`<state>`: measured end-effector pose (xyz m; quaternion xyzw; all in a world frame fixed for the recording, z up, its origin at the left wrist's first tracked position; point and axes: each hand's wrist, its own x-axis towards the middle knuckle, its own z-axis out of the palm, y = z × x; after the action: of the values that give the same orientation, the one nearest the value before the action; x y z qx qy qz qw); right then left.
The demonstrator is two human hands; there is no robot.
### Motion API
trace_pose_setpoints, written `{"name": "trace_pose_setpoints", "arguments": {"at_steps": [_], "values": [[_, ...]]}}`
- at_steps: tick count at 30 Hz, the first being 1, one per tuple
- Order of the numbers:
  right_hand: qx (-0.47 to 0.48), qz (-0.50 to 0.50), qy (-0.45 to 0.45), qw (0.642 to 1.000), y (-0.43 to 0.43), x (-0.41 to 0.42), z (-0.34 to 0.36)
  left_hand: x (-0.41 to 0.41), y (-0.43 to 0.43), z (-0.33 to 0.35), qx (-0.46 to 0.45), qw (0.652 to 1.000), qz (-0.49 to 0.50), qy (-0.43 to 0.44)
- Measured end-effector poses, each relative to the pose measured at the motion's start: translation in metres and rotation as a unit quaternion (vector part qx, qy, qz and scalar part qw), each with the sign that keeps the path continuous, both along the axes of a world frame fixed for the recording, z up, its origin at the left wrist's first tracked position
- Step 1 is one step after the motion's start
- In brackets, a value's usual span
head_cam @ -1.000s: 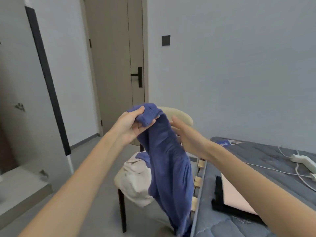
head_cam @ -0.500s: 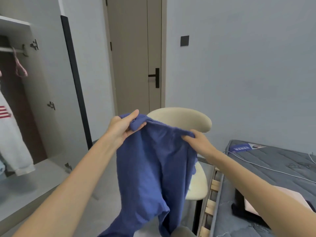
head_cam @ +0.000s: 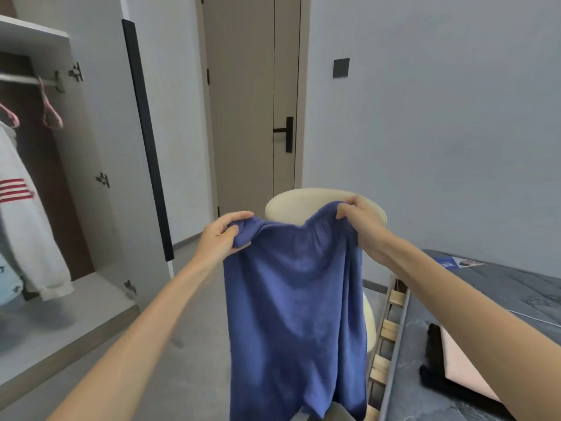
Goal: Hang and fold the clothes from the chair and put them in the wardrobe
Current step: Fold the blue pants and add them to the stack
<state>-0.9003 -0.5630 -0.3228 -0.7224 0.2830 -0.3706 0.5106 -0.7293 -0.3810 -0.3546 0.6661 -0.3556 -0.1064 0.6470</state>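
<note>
The garment (head_cam: 294, 299) hangs at centre, pinched by the left hand (head_cam: 223, 237) at 9 o'clock and right hand (head_cam: 359, 221) at 3. The chair (head_cam: 306, 202) stands behind it, wardrobe (head_cam: 91, 147) at 9, bed (head_cam: 485, 299) at 4.

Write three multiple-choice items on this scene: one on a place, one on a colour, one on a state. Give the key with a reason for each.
1. Where does the white garment with red stripes hang?
A. on the door handle
B. inside the wardrobe
C. over the chair back

2. What colour is the garment held up by the hands?
A. blue
B. green
C. red

3. How is the wardrobe door?
A. shut
B. missing
C. open

Key: 1 B, it hangs below the rail at far left. 2 A, the cloth gripped by the left hand and right hand is blue. 3 C, the door stands swung out and the inside shows.
</note>
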Motion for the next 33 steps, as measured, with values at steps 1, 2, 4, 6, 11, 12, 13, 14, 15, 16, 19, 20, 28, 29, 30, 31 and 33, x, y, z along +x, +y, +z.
{"name": "trace_pose_setpoints", "arguments": {"at_steps": [1,2,4,6,11,12,13,14,15,16,19,20,28,29,30,31,33], "values": [[0.024,0.006,-0.014,1.000,0.000,0.000,0.001,0.003,0.001,0.000,-0.014,0.997,-0.031,0.064],[0.054,0.018,-0.029,0.998,0.000,0.000,0.001,0.007,0.002,0.000,-0.019,0.993,-0.058,0.103],[0.078,0.034,-0.036,0.996,-0.005,0.002,-0.002,0.015,0.008,-0.002,0.008,0.993,-0.084,0.079],[0.039,0.048,0.002,0.998,-0.008,0.000,-0.007,0.019,0.013,-0.008,0.081,0.993,-0.061,-0.056],[-0.072,0.060,0.110,0.990,-0.014,-0.005,-0.016,0.032,0.011,-0.026,0.107,0.941,0.110,-0.301],[-0.088,0.054,0.118,0.988,-0.015,-0.005,-0.017,0.036,0.011,-0.028,0.101,0.928,0.145,-0.327],[-0.101,0.044,0.120,0.987,-0.016,-0.005,-0.017,0.040,0.012,-0.028,0.094,0.919,0.176,-0.340],[-0.113,0.030,0.114,0.987,-0.016,-0.005,-0.017,0.043,0.013,-0.026,0.089,0.912,0.201,-0.346],[-0.122,0.014,0.101,0.987,-0.017,-0.004,-0.016,0.043,0.016,-0.023,0.084,0.909,0.217,-0.347],[-0.129,0.000,0.084,0.988,-0.017,-0.004,-0.015,0.044,0.018,-0.020,0.078,0.909,0.220,-0.346],[-0.105,-0.016,0.046,0.993,-0.019,-0.001,-0.011,0.044,0.022,-0.010,0.071,0.935,0.182,-0.294],[-0.075,-0.010,0.040,0.996,-0.021,0.000,-0.011,0.043,0.022,-0.006,0.077,0.952,0.158,-0.252],[0.054,0.078,0.023,0.995,-0.026,0.001,-0.019,0.052,0.026,0.000,0.101,0.993,0.046,0.047],[0.041,0.066,0.015,0.997,-0.025,0.002,-0.021,0.055,0.028,-0.001,0.081,0.993,0.032,0.085],[0.030,0.052,0.001,0.998,-0.025,0.004,-0.022,0.056,0.030,-0.001,0.048,0.990,0.015,0.133],[0.023,0.036,-0.014,0.999,-0.023,0.005,-0.023,0.054,0.031,-0.001,0.005,0.983,-0.006,0.183],[0.015,0.014,-0.041,0.999,-0.019,0.009,-0.024,0.054,0.031,-0.002,-0.061,0.969,-0.046,0.236]]}}
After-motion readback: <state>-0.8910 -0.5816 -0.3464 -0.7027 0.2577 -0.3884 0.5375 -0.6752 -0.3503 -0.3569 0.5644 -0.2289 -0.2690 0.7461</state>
